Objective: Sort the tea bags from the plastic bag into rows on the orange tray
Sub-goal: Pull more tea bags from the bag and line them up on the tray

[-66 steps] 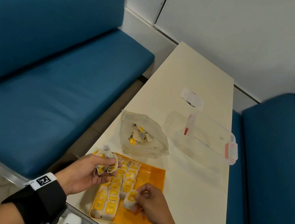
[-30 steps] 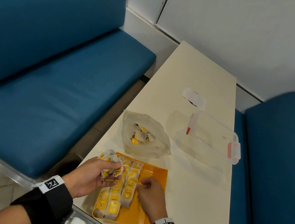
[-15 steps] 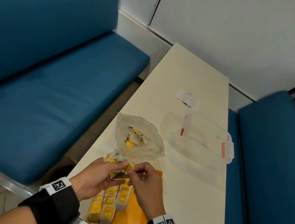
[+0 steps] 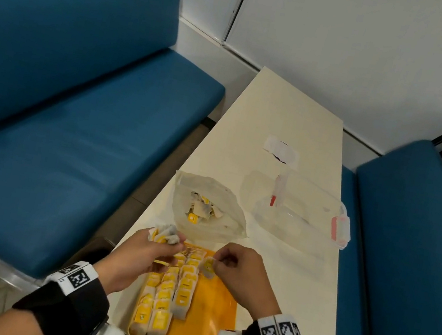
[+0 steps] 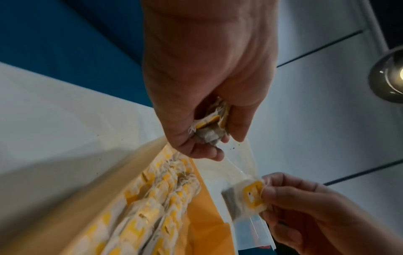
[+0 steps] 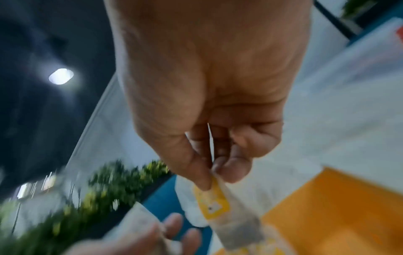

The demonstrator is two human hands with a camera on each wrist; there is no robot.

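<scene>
left hand (image 4: 145, 254) clutches a bunch of tea bags (image 4: 165, 236); right hand (image 4: 239, 272) pinches one bag (image 4: 207, 267) over the tray (image 4: 203, 326).

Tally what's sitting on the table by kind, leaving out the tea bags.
orange tray: 1
plastic bag: 1
clear box with red latches: 1
white paper slip: 1
Total: 4

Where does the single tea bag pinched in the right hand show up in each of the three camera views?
Head: single tea bag at lower centre, hanging from the right hand over the orange tray.
Left wrist: lower right, pinched by its yellow tag.
Right wrist: lower centre, hanging below the fingertips.
Shared landmark: the orange tray.
</scene>
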